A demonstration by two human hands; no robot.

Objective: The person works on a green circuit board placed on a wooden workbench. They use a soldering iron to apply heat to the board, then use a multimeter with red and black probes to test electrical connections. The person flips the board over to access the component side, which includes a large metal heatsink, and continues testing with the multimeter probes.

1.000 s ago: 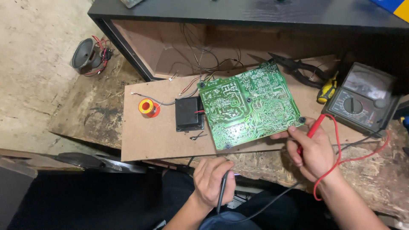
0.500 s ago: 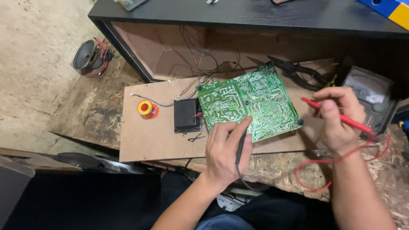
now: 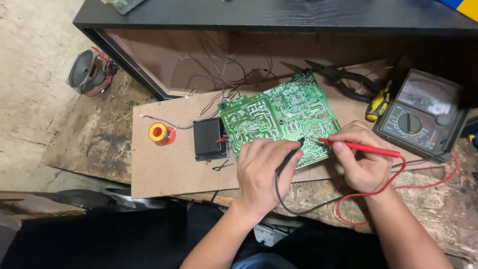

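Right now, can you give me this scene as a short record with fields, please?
Left hand: holds black probe, tip on the board
Right hand: holds red probe, tip on the board
Board: green circuit board, flat on brown panel
Meter: analog multimeter, right of board
Nearby: solder spool, black box, pliers

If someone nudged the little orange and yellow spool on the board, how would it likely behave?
The spool looks small, so probably light and easily shoved across the smooth brown board. It seems to sit on a flat end, so it would likely slide rather than roll unless tipped. The grey wire trailing from it looks floppy and might drag along.
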